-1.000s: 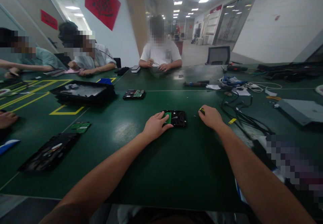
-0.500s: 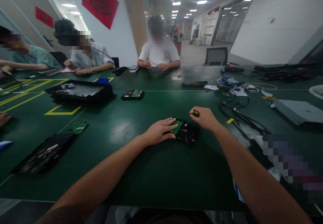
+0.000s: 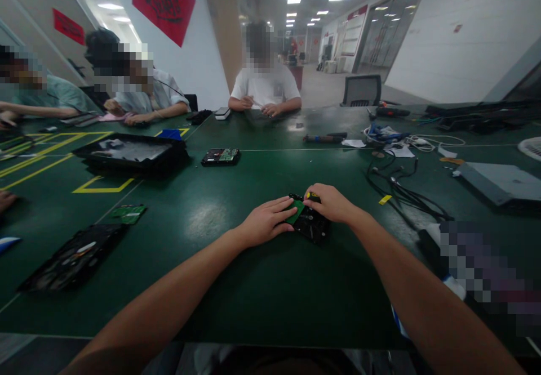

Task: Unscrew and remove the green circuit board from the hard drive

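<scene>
A black hard drive [image 3: 315, 227] with a green circuit board [image 3: 297, 211] facing up lies on the green table in front of me. My left hand [image 3: 267, 221] rests over its left side, fingers stretched out and pressing on the board. My right hand [image 3: 329, 201] is closed around a yellow and black screwdriver [image 3: 313, 196], held above the upper part of the drive. The tip of the screwdriver is hidden, so I cannot tell whether it touches a screw.
A second drive [image 3: 220, 156] lies farther back, near a black tray [image 3: 131, 152]. To the left are an opened black casing [image 3: 74, 257] and a loose circuit board [image 3: 129, 213]. Black cables [image 3: 406, 189] and a grey metal box [image 3: 501, 183] lie right. Several people sit around the table.
My right hand has moved left with the screwdriver, from beside the hard drive's right edge to over its upper part. My left hand stays on the drive.
</scene>
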Tool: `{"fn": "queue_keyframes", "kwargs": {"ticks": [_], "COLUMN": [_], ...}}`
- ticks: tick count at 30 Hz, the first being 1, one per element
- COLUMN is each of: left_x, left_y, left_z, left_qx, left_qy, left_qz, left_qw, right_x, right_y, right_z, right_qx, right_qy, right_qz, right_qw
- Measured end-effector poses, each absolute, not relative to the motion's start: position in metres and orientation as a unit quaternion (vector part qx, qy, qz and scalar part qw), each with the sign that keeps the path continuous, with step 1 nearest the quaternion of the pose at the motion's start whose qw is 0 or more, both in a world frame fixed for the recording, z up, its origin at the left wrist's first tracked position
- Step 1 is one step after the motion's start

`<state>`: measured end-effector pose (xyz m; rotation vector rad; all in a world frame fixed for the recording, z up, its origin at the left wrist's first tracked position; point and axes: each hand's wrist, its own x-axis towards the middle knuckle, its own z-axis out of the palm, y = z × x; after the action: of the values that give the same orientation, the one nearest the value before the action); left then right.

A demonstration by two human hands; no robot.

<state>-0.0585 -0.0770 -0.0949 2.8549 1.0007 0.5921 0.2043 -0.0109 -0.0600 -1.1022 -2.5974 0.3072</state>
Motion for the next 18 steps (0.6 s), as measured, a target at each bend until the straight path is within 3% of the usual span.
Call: {"fn": "queue_keyframes", "kwargs": {"ticks": [18], "left_x": [-0.0573], "left_y": [-0.0784], "left_z": [-0.0923], "left_qx": [0.919], "left_qy": [0.34], "left_qz": [0.187], "left_qw": [0.072], "right_x": [0.1993], "right_y": [-0.0134], "right_z": [-0.0642], "right_qx": [-0.406], "right_qy": [-0.901], "right_qz": [0.062], "right_qw": [0.136]}}
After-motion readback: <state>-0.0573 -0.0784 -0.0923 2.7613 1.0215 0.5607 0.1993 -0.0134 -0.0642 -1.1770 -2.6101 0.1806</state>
